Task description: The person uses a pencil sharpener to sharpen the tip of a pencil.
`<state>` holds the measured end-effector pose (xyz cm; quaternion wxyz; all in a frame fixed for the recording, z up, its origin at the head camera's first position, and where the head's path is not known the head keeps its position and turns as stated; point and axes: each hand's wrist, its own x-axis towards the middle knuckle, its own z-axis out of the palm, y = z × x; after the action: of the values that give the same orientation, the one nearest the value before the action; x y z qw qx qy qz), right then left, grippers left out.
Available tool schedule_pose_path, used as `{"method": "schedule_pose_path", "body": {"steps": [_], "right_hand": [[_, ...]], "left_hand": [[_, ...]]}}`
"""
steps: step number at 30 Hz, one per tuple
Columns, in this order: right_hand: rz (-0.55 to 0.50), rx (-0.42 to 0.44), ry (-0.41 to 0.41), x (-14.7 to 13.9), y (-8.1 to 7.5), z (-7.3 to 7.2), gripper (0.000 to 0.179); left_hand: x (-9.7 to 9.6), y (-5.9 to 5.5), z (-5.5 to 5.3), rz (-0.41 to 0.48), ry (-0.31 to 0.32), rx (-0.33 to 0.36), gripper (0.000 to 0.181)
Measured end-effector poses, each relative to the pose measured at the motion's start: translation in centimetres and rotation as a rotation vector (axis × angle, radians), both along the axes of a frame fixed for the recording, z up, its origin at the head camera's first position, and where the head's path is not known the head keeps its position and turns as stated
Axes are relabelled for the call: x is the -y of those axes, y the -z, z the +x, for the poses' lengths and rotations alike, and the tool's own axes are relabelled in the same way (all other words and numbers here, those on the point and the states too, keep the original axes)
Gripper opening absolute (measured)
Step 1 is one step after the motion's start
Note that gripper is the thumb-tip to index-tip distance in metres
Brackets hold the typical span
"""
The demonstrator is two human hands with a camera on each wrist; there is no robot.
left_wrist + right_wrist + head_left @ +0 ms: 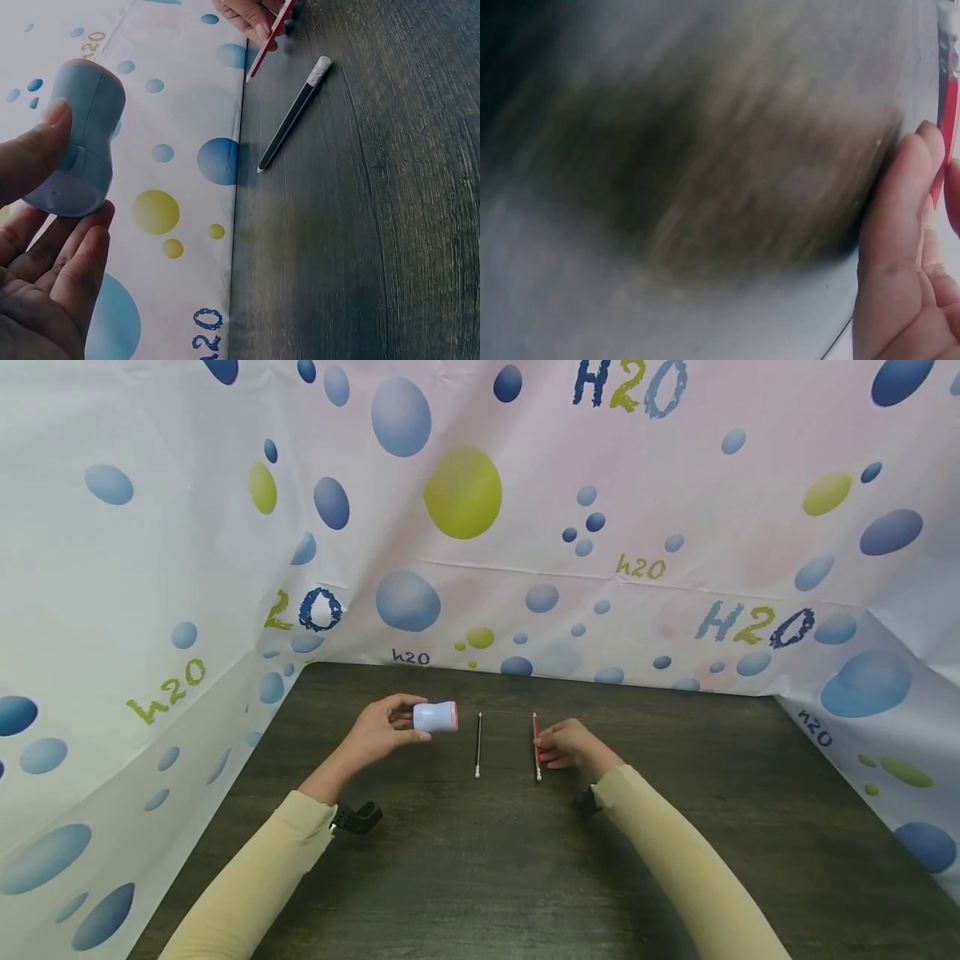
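My left hand holds a small light-blue waisted container on its side above the table, its pink-rimmed end facing right. In the left wrist view the thumb presses one side of the container and the fingers curve under its other end. To the right, my right hand pinches a red pencil with a white eraser end nearest me. In the right wrist view, thumb and fingers lie on both sides of the red pencil. Between the hands a black pencil lies on the table, its white eraser toward me.
The dark wooden table reaches back to a white sheet printed with blue and green dots and H2O lettering, which also rises at both sides. A black strap is on the left wrist.
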<state>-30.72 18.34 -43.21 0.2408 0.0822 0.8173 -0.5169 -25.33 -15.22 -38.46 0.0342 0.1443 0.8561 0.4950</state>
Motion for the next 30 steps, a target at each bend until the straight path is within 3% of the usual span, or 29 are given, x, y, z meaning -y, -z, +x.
{"method": "schedule_pose_path", "body": {"steps": [12, 30], "right_hand": [[0.052, -0.061, -0.032, 0.29, -0.21, 0.25, 0.036], [0.100, -0.102, -0.014, 0.85, -0.46, 0.52, 0.033]], "left_hand": [[0.18, 0.10, -0.06, 0.013, 0.005, -0.002, 0.056], [0.35, 0.32, -0.22, 0.003, -0.013, -0.001, 0.057]]}}
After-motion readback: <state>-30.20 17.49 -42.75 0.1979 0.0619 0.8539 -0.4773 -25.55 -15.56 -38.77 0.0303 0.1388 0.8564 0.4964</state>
